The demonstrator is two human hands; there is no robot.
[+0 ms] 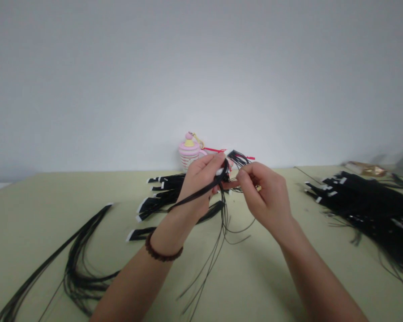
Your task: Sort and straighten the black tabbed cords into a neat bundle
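In the head view, the black bundle of cords point(204, 191) is at the centre of the frame, raised above the surface point(242, 277). The left hand point(199, 179) is closed on it near its upper end, and one dark length drapes back over the wrist. The right hand point(268, 192) is just beside it, thumb and forefinger bent close together; whether a strand is pinched between them I cannot tell.

The bundle looks light and limp, so it should bend with little force, and its loose strands point(206, 268) seem likely to splay and tangle. It does not look fragile, though single thin cords could slide out of a loose grip. The gathered part near the top seems the best place to hold it; the free ends offer little control.

The strands are thin, round and dark, hanging in curves at lower centre. Left of centre lies a stack of flat black pieces point(169, 183) with white, squared tips. At lower left, a looped bundle point(74, 264) curls round, its upper tip white. A thick dark pile point(372, 205) fills the right edge, frayed with stray threads. Behind the left hand stands a pink cup-shaped item point(190, 154), smooth and rounded, with a narrow red strip point(213, 150) beside it. A beaded brown bracelet point(163, 255) circles the left wrist. The surface is pale yellow-green and looks matte.
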